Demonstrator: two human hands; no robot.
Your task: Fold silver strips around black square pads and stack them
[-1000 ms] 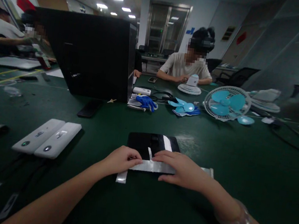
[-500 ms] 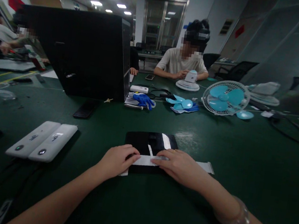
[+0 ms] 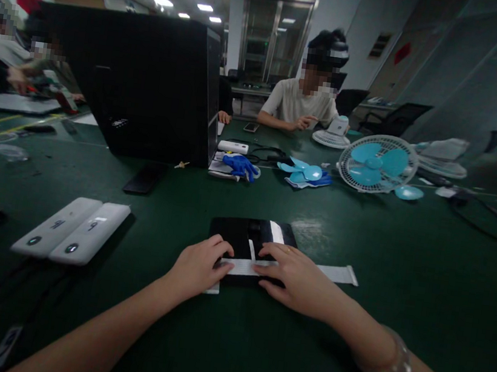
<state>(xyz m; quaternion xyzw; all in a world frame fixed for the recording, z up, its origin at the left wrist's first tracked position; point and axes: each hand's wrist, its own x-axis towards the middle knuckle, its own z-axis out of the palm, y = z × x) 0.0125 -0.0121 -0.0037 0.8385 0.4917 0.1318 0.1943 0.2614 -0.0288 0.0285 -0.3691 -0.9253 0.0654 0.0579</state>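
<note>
A flat white ribbon cable (image 3: 334, 274) runs crosswise over the near part of a black flat device (image 3: 230, 230), its right end sticking out past the device. A narrow white strip (image 3: 251, 250) stands off from the cable toward the device's far side. My left hand (image 3: 201, 268) is closed, thumb and curled fingers at the cable's left part; a short white end shows below it. My right hand (image 3: 294, 277) lies over the cable's middle with its fingers spread, fingertips resting on the cable and device. Part of the cable is hidden beneath that hand.
Two white power banks (image 3: 87, 232) with cords lie at left. A large black computer case (image 3: 133, 85) stands behind them, a black phone (image 3: 143, 179) before it. Blue gloves (image 3: 239, 165), blue fan blades (image 3: 300, 171) and a fan (image 3: 375, 163) lie farther back. A co-worker (image 3: 303, 98) sits opposite.
My right hand's fingers have spread apart over the cable and device. My left hand has shifted slightly along the cable. Across the table, the co-worker's white fan part has moved right.
</note>
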